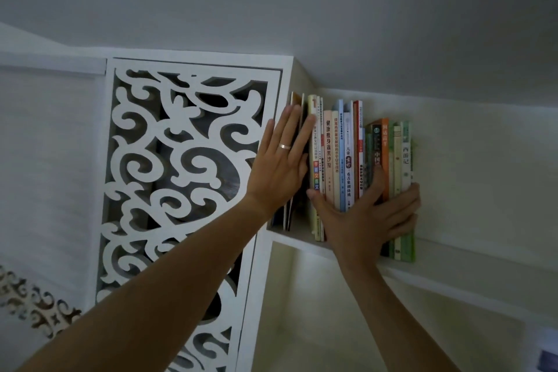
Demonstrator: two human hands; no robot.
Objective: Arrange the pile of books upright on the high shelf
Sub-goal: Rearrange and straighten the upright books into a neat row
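A row of books [341,154] stands upright on the high white shelf [437,269], spines facing me. My left hand [280,166] lies flat with straight fingers against the thin books [297,106] at the row's left end, next to the shelf's side wall. My right hand [365,217] spreads over the lower spines, thumb at the left, forefinger up on the orange book [385,142], and the other fingers wrapped round the green books [404,160] at the right end. The lower parts of the middle books are hidden by this hand.
A white carved fretwork panel [181,175] stands directly left of the shelf. The ceiling [332,9] is close above the books. The shelf board runs on to the right of the green books, with a lower compartment [332,311] beneath.
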